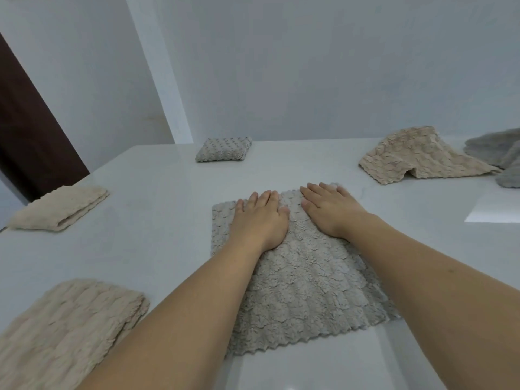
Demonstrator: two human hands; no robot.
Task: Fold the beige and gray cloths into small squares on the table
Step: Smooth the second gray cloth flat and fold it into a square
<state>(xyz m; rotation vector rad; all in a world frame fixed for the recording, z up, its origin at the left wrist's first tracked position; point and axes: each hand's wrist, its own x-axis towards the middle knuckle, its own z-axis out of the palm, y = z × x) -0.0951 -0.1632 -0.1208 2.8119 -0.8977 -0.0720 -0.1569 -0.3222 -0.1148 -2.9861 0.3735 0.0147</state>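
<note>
Both hands lie flat, fingers straight, on the far half of a gray cloth (295, 277) spread on the white table (157, 220); the left hand (260, 218) and right hand (327, 208) sit side by side, thumbs nearly touching, and neither grips anything. The cloth runs from under the palms back toward the person, between the forearms, its scalloped near edge showing.

The step looks like smoothing before a fold. To do it well, the palms should sweep outward from the middle toward the side edges so ridges flatten rather than bunch, then the near corners should be matched to the far ones before the crease is pressed.

Left of the left hand lie two folded beige cloths, one farther (60, 208) and one nearer (67, 330). Beyond the hands sits a small folded gray square (223, 149). Right of the right hand, well apart, an unfolded beige cloth (419, 156) lies rumpled beside a loose gray cloth (501, 156), both apparently waiting their turn.
</note>
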